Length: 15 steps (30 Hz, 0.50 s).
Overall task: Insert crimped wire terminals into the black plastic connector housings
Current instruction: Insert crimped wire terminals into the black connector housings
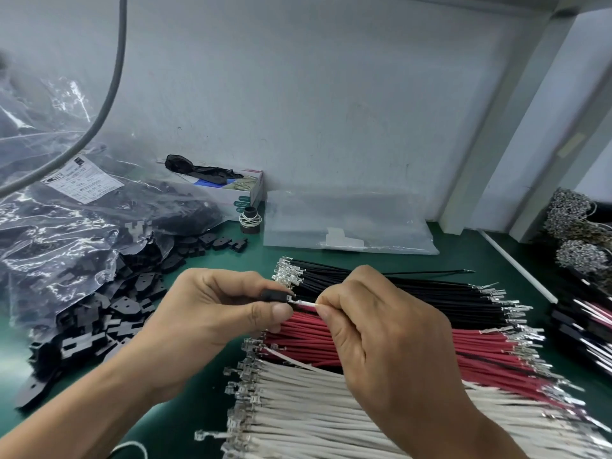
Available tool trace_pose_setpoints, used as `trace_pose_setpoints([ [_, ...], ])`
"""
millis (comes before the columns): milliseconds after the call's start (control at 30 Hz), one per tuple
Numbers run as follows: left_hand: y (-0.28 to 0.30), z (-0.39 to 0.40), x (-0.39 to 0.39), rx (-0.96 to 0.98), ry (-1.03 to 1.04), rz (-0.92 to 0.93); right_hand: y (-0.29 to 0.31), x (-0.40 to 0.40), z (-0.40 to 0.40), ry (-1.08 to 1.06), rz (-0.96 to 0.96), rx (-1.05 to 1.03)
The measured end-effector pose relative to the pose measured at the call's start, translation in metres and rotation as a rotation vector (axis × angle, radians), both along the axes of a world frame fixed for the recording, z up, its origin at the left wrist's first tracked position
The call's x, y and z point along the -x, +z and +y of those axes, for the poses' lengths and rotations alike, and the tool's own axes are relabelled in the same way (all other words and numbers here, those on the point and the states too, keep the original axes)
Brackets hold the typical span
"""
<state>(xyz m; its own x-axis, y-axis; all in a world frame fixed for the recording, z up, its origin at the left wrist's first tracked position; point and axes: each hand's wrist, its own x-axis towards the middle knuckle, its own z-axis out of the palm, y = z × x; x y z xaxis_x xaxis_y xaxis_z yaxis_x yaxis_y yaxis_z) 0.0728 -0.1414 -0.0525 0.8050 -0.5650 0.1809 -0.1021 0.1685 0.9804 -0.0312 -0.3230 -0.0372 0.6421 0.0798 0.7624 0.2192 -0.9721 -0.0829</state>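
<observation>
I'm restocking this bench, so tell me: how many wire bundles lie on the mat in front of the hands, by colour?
Black wire bundle: 1
Red wire bundle: 1
White wire bundle: 1
Total: 3 bundles; single wires are too many to count.

A black connector housing (273,296) is held horizontally above the wire rows; a white wire (304,303) enters its right end, terminal seated at the opening. Loose black housings (132,303) lie heaped at left on the green mat.
</observation>
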Motion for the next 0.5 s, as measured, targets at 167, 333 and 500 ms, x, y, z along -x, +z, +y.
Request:
trace_pose_setpoints([
  [167, -0.0010, -0.0004, 0.0021, -0.053, -0.052, -0.059, -0.0073, -0.0046, 0.0025, 0.055, -0.016, -0.006],
  [333, -0.0011, -0.0014, 0.0009, -0.030, -0.035, -0.071, -0.0061, -0.0041, 0.0011, 0.060, -0.002, -0.031],
  [500, -0.0016, -0.0015, 0.0013, -0.013, -0.032, -0.046, -0.0004, -0.0033, -0.0017, 0.046, 0.050, -0.091],
])
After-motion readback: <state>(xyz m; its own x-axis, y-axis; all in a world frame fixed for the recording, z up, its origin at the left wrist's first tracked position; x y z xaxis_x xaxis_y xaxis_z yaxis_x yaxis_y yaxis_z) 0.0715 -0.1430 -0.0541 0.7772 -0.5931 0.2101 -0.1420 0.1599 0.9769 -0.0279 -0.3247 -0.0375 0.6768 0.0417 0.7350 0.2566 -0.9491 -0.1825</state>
